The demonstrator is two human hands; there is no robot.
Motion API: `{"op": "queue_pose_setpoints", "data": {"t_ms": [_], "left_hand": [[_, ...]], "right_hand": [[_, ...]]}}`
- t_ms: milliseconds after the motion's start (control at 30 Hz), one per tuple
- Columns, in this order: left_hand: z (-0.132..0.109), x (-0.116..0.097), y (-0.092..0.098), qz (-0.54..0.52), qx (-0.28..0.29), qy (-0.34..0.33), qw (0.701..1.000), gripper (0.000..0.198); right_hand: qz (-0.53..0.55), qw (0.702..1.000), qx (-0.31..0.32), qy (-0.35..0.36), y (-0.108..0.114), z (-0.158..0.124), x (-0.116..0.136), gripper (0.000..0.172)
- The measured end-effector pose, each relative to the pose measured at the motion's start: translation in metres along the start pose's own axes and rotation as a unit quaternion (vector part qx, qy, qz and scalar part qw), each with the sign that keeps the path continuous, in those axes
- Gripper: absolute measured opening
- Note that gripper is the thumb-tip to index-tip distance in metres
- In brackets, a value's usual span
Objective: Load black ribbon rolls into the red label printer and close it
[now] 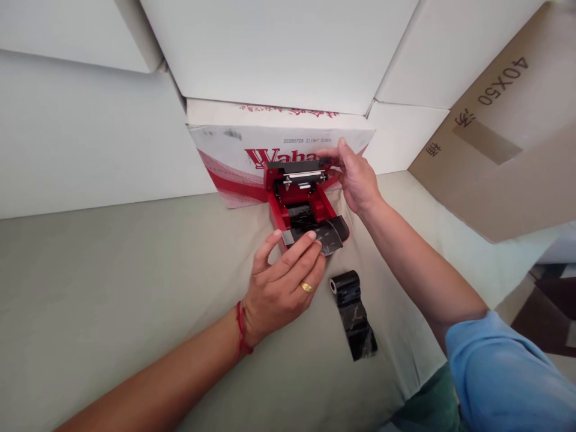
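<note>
A small red label printer [320, 207] stands on the cloth-covered surface with its lid [294, 167] raised. Black film [332, 239] lies inside it and over its front edge. My left hand [285, 282], wearing a gold ring, lies with fingers stretched out on that film at the printer's front. The raised lid's right end is in the grip of my right hand [357, 180], whose thumb points up; some fingertips are hidden behind the lid. Closer to me, a loose roll of black ribbon [346, 285] rests with a creased length unrolled from it.
Right behind the printer is a white and red printed carton [225, 159]. White boxes [279, 54] are stacked along the back. A brown cardboard box [504, 168] stands at the right. Pale green cloth [135, 288] covers the work surface.
</note>
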State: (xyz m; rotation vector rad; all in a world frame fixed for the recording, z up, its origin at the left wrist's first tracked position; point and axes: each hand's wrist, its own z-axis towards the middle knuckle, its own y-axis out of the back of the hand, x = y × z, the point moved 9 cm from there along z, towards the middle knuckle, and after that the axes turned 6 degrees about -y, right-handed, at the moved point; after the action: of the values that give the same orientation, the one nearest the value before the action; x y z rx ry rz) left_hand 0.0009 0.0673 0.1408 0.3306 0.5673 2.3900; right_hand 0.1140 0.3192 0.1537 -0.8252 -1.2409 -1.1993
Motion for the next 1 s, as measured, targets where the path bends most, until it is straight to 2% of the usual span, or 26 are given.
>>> {"op": "queue_pose_setpoints", "data": {"t_ms": [267, 467, 567, 700, 833, 900, 1000], "left_hand": [[-0.004, 0.008, -0.006, 0.003, 0.023, 0.024, 0.999, 0.026], [-0.004, 0.007, -0.006, 0.007, 0.031, 0.019, 0.999, 0.03], [-0.004, 0.009, -0.007, 0.009, 0.033, 0.022, 0.999, 0.031], [-0.007, 0.01, -0.009, 0.006, 0.039, 0.026, 0.999, 0.03], [-0.006, 0.009, -0.007, -0.043, 0.053, 0.027, 0.997, 0.035], [-0.003, 0.02, -0.001, -0.089, 0.035, 0.072, 0.993, 0.04], [-0.012, 0.06, 0.005, -0.15, -0.031, 0.229, 0.961, 0.048]], "right_hand": [[-0.03, 0.999, 0.01, 0.026, 0.004, -0.016, 0.023, 0.08], [-0.14, 0.988, 0.05, 0.04, -0.003, -0.045, 0.035, 0.075], [-0.176, 0.98, 0.071, 0.056, -0.002, -0.064, 0.032, 0.075], [-0.226, 0.965, 0.101, 0.088, 0.0, -0.092, 0.015, 0.068], [-0.247, 0.957, 0.085, 0.131, 0.005, -0.113, 0.003, 0.057], [-0.24, 0.959, 0.074, 0.132, 0.005, -0.116, 0.001, 0.053], [-0.204, 0.97, 0.064, 0.116, 0.004, -0.114, 0.001, 0.05]]}}
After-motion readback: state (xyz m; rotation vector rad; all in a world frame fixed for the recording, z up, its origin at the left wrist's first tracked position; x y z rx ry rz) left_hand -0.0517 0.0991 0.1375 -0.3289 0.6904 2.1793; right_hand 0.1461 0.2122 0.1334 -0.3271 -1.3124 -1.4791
